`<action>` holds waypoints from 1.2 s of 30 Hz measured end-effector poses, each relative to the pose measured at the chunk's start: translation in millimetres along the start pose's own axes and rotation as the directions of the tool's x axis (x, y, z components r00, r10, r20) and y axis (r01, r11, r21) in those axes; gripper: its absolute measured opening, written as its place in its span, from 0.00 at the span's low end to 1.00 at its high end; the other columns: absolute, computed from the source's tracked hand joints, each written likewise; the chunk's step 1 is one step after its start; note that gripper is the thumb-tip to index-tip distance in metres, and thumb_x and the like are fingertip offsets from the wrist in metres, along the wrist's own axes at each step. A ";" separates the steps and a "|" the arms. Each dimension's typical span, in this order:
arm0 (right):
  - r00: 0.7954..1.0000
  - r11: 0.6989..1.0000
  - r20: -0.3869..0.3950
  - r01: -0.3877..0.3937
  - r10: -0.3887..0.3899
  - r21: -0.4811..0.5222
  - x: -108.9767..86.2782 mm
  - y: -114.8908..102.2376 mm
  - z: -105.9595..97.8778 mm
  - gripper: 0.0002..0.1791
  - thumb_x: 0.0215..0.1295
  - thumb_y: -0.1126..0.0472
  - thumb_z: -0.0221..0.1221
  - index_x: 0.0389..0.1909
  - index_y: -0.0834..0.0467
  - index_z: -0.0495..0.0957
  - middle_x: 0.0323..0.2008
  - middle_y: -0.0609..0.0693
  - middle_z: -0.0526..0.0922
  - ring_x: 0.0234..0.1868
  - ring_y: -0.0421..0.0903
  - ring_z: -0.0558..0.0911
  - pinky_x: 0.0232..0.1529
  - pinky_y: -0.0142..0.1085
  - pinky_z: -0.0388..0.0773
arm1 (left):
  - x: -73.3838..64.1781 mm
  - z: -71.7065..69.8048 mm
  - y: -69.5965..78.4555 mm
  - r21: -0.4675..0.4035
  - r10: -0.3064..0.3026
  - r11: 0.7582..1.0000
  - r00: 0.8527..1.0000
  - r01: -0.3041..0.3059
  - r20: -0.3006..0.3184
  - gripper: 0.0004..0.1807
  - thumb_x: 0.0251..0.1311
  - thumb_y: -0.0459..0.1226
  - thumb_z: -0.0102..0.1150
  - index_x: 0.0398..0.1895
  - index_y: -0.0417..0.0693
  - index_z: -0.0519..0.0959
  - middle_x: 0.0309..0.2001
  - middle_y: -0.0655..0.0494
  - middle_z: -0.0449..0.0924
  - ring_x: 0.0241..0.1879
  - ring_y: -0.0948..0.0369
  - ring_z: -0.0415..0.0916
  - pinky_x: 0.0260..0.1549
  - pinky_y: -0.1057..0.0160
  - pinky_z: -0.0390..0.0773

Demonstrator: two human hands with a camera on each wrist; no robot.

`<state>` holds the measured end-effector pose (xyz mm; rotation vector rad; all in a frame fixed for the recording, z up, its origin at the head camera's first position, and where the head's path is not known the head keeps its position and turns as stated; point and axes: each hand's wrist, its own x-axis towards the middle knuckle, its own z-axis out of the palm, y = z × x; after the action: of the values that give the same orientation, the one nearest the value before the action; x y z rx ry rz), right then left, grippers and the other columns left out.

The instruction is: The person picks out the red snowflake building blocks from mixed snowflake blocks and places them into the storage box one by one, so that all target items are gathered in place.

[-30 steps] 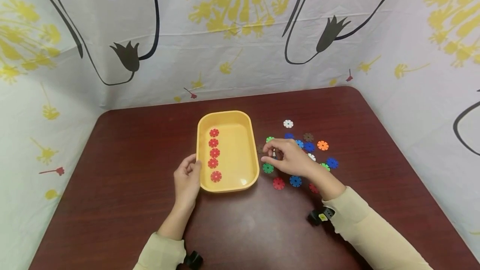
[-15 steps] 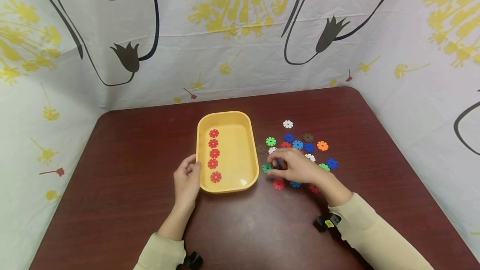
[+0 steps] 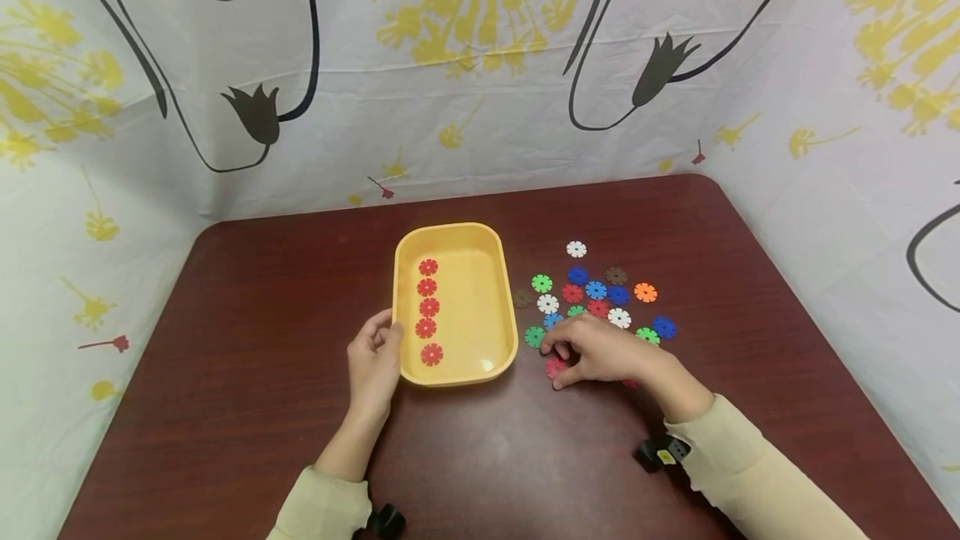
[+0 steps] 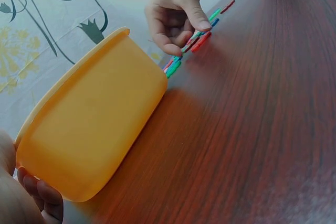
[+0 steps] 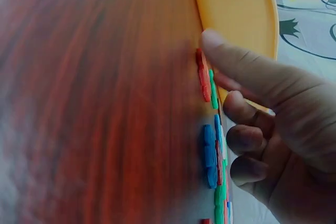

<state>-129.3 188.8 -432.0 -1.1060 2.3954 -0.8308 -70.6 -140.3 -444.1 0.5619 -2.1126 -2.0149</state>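
My left hand (image 3: 372, 365) grips the left rim of a yellow plastic tray (image 3: 491, 290), thumb over the edge and fingers outside. Inside the tray, several red notched snowflake discs (image 3: 429, 307) lie in a column along its left side. My right hand (image 3: 600, 350) is low over loose discs right of the tray. Its thumb and index finger are apart around a red snowflake disc (image 3: 555, 367), with the other fingers loosely curled. In the right wrist view that red disc (image 5: 203, 80) lies just below the thumb tip. A blue disc (image 5: 210, 156) is nearer the curled fingers.
Loose discs in several colours spread right of the tray, among them a dark green one (image 3: 534, 337), an orange one (image 3: 646, 292) and a white one (image 3: 576, 249) farthest back. A dark red wooden table (image 3: 285, 298) bears everything, with a patterned cloth (image 3: 480, 132) hanging behind.
My right hand has moved toward me, from beside the tray and the white disc to over the red disc, uncovering several discs behind it. The left hand and tray have stayed still.
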 end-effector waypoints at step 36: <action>0.999 0.999 0.029 -0.038 0.039 -0.035 -8.9 -1.3 -2.6 0.22 0.51 0.54 0.78 0.46 0.53 0.83 0.33 0.38 0.80 0.33 0.39 0.75 0.34 0.33 0.77 | 1.8 -2.4 -2.2 -0.004 -0.007 1.000 1.000 0.007 0.009 0.18 0.71 0.35 0.55 0.60 0.39 0.78 0.26 0.51 0.73 0.21 0.66 0.69 0.20 0.71 0.71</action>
<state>-124.4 196.0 -428.4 -1.0741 2.4078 -0.7579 -71.1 -143.2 -446.3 0.5614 -2.1139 -2.0283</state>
